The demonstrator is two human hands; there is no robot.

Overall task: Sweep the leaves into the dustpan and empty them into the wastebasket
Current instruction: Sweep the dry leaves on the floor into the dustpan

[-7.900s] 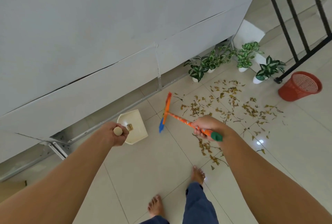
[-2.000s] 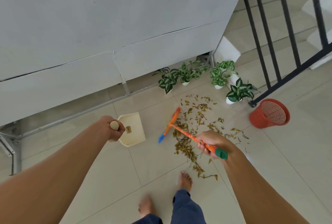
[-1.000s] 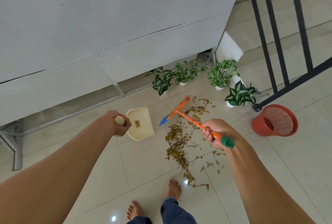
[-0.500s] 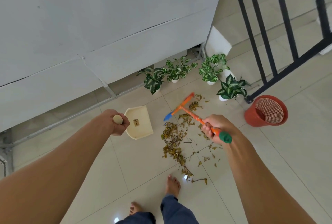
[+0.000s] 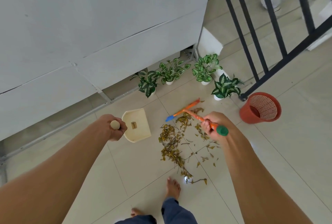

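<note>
My left hand (image 5: pixel 111 126) grips the wooden handle of a cream dustpan (image 5: pixel 139 132) that rests on the tiled floor. My right hand (image 5: pixel 214 125) holds the orange broom (image 5: pixel 185 109) by its green-capped handle, the blue-tipped head lying at the far end of the leaves. Dry brown leaves (image 5: pixel 170 144) form a long loose pile between the dustpan and my right hand, with scattered bits to the right. A red mesh wastebasket (image 5: pixel 260 108) stands at the right by the railing.
Several potted plants (image 5: pixel 204 69) line the floor beyond the leaves. A white wall (image 5: pixel 89 26) rises at the left, with a metal frame at its foot. A black railing (image 5: pixel 260 26) guards stairs at the right. My bare feet (image 5: pixel 173 187) stand just behind the pile.
The leaves, widely scattered earlier, have been gathered into a narrow pile near the dustpan. The broom head has moved out to the far end of the leaves. The dustpan has stayed beside my left hand.
</note>
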